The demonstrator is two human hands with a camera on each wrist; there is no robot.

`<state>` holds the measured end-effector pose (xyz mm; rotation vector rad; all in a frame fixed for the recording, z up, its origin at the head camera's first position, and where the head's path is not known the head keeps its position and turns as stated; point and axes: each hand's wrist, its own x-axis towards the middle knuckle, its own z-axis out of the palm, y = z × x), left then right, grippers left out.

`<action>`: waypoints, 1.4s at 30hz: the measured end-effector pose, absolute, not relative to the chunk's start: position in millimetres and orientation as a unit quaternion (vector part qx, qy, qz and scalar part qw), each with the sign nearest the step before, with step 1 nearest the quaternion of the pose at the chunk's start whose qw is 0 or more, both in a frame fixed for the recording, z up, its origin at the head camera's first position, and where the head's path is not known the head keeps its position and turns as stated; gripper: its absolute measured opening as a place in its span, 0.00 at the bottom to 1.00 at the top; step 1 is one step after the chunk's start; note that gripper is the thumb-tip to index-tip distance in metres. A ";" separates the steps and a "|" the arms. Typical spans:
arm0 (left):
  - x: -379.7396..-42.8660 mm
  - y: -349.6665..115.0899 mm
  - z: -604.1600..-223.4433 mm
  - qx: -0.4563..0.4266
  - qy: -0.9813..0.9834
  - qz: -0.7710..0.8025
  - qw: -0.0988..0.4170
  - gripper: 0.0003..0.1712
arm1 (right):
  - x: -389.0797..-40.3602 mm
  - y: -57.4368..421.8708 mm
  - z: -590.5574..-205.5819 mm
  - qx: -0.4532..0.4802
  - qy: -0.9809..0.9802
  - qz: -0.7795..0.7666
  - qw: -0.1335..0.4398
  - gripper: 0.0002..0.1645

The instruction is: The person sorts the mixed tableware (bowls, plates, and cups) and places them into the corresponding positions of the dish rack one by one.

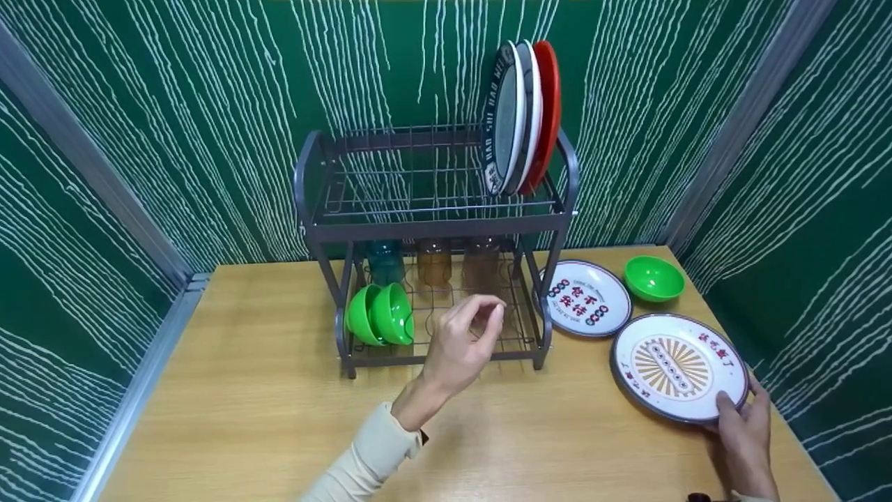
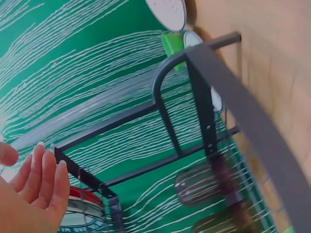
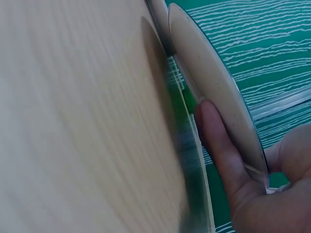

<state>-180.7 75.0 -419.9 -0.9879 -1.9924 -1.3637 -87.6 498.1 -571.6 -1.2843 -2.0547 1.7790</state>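
Note:
At the right, my right hand [image 1: 746, 425] holds the near edge of a white plate [image 1: 672, 366] with a sunburst print, thumb on top and fingers beneath. The right wrist view shows the pale underside of the plate [image 3: 209, 73] tilted up off the table. My left hand [image 1: 463, 341] hangs in the air before the dish rack [image 1: 439, 229], fingers loosely bent, with nothing in them. In the left wrist view the fingers of that hand [image 2: 41, 187] look relaxed. A second white plate [image 1: 587, 300] with red and dark lettering lies beyond the held one.
Three plates, a red one [image 1: 549, 115] outermost, stand upright at the right of the rack's top shelf. Two green bowls [image 1: 394, 314] lean on the lower shelf, with coloured glasses [image 1: 433, 261] behind. Another green bowl [image 1: 654, 279] sits at the table's back right. Green walls enclose the table.

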 end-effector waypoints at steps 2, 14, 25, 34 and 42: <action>-177.9 74.4 -426.2 -0.360 -0.737 -0.514 0.249 0.08 | -86.2 494.0 -568.9 -0.420 -0.679 0.598 0.067 0.41; -161.2 75.6 -459.7 -0.326 -0.746 -0.556 0.166 0.09 | -65.4 456.9 -537.8 -0.361 -0.685 0.628 0.078 0.40; -143.5 88.0 -485.2 -0.328 -0.741 -0.569 0.139 0.09 | -45.9 421.6 -512.9 -0.293 -0.726 0.613 0.104 0.40; -130.0 101.8 -495.0 -0.357 -0.750 -0.527 0.179 0.06 | -40.1 401.7 -496.2 -0.286 -0.738 0.607 0.078 0.43; -118.2 110.2 -500.4 -0.352 -0.764 -0.509 0.181 0.09 | -38.0 384.7 -485.4 -0.247 -0.751 0.606 0.087 0.41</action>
